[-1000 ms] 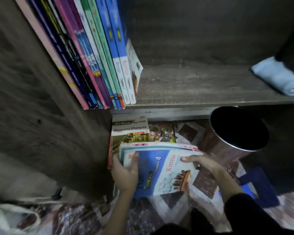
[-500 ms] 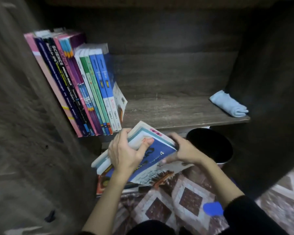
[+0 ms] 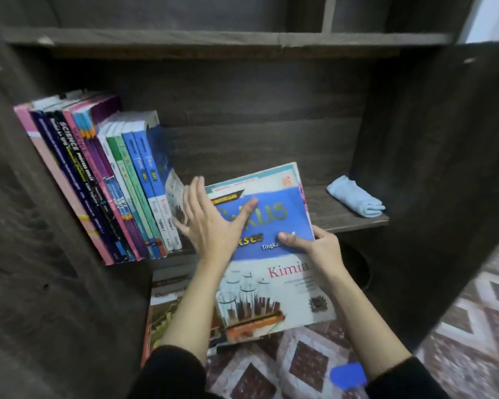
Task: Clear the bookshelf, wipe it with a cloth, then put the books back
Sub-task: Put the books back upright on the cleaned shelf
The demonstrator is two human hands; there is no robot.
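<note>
A small stack of books topped by a blue and white "Kimia" book [image 3: 274,254] is raised in front of the dark wooden shelf [image 3: 337,217]. My right hand [image 3: 317,249] grips the stack's right edge, thumb on the cover. My left hand [image 3: 211,220] lies flat on the cover with straight, spread fingers, its fingertips near the row of upright books [image 3: 104,182] leaning at the shelf's left end. A folded light blue cloth [image 3: 355,200] rests on the shelf at the far right.
More books [image 3: 170,306] lie on the patterned floor mat [image 3: 294,367] below the shelf. A dark round bin [image 3: 357,269] stands under the shelf, to the right. Dark wooden side panels close the shelf in on both sides.
The stack has come up from the floor to shelf height and tilted upright. My left hand has shifted from gripping the stack's edge to lying flat on its cover.
</note>
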